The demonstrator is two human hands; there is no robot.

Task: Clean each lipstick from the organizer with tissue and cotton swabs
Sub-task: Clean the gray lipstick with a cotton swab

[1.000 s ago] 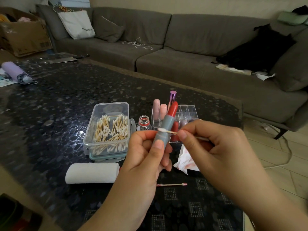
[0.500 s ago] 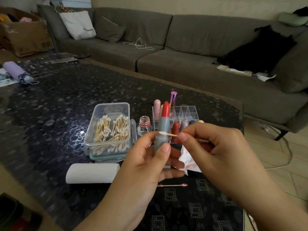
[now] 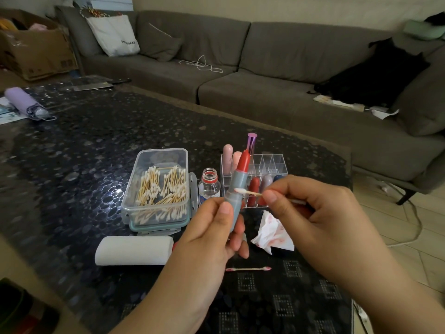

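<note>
One bag (image 3: 115, 34) reads STARBUCKS; L hand (image 3: 212, 227) grips lipstick (image 3: 237, 186)

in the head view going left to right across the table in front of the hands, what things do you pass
purple umbrella → white tissue roll → cotton swab box → small open bottle → clear organizer

Lipstick (image 3: 237, 189) – grey-blue tube, red bullet. Cotton swab (image 3: 248, 192) – white tip, tan stick. Organizer (image 3: 269, 165) clear; in it pale pink tubes (image 3: 227, 161), purple metallic cap (image 3: 251, 141), dark red cap (image 3: 253, 189), mauve-grey cap (image 3: 266, 183). Swab box (image 3: 159, 186) clear, teal rim. Small bottle (image 3: 209, 186) clear, red neck ring. Tissue (image 3: 271, 233) white, red smears. Used swab (image 3: 248, 269) – pink-stained tips. Roll (image 3: 133, 250) white. Table (image 3: 96, 141) black, pebble pattern. Sofa (image 3: 265, 68) grey-brown.
</note>
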